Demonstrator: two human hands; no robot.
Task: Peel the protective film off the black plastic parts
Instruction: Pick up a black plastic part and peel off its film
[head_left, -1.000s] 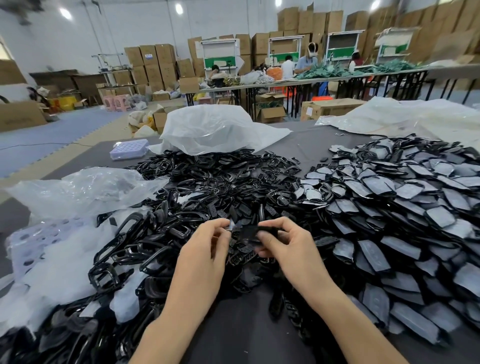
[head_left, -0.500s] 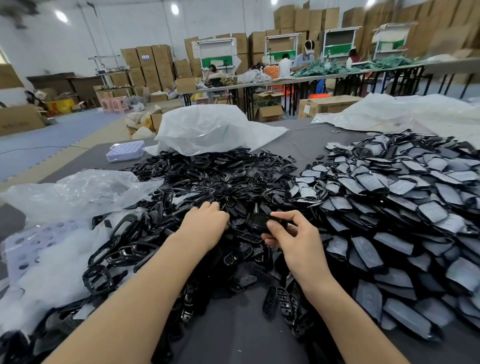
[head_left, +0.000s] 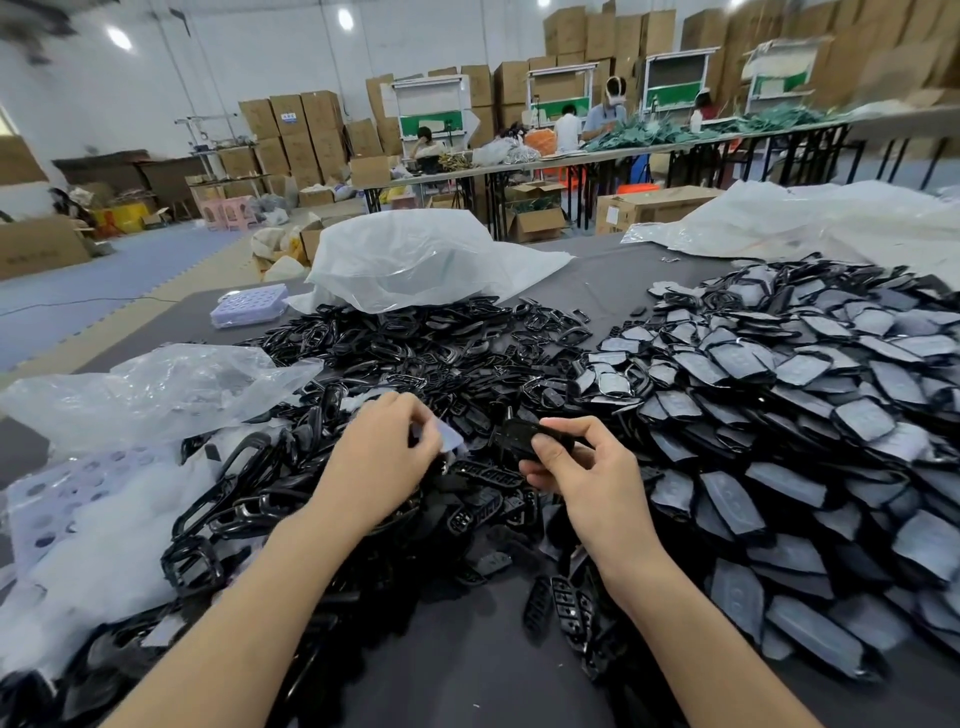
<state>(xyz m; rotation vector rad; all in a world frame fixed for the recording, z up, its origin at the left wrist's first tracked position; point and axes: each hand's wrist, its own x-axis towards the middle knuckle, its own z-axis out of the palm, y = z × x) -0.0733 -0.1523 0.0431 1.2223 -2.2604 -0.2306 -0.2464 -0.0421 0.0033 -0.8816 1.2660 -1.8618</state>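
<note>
One black part (head_left: 514, 439) I pinched in my right hand (head_left: 592, 473), film (head_left: 449, 436) in my left hand (head_left: 379, 457); pile (head_left: 779, 415) right of my fingers (head_left: 563, 430) lay unpeeled.

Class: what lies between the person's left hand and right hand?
Head view: the pale film piece pinched by the left hand, then the black part gripped by the right hand, over a heap of black parts.
</note>
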